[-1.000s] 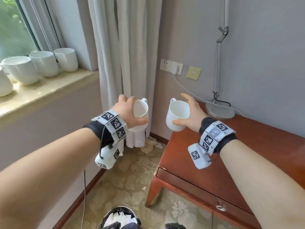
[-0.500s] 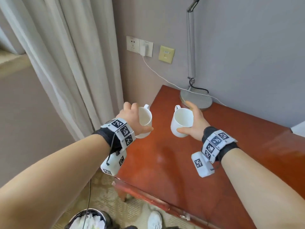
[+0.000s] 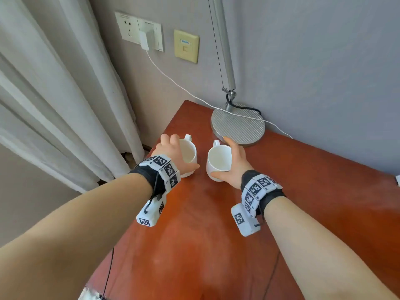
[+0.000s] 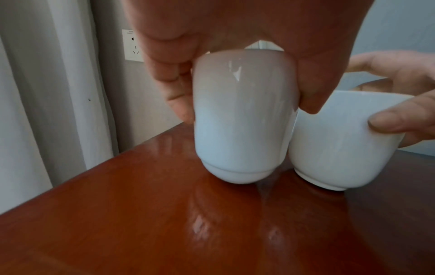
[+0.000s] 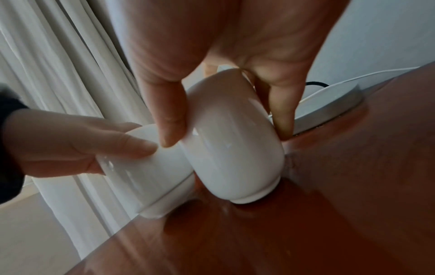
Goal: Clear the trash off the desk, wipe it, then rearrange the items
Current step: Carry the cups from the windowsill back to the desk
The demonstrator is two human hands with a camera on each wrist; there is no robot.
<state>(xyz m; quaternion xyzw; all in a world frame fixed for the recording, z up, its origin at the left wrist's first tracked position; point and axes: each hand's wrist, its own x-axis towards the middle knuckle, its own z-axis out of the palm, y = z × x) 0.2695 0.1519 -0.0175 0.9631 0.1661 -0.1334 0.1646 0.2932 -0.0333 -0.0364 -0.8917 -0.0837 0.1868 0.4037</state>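
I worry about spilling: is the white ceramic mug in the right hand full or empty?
Empty. The head view looks into the white ceramic mug held by the right hand and shows only its bare white inside, no liquid.

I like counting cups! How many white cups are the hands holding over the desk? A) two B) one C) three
A: the left hand holds one white cup and the right hand holds another cup, side by side at the desk.

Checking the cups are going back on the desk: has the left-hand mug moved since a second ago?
Yes. The left-hand mug went from beside the curtain, off the desk, to over its corner, nearer the lamp base.
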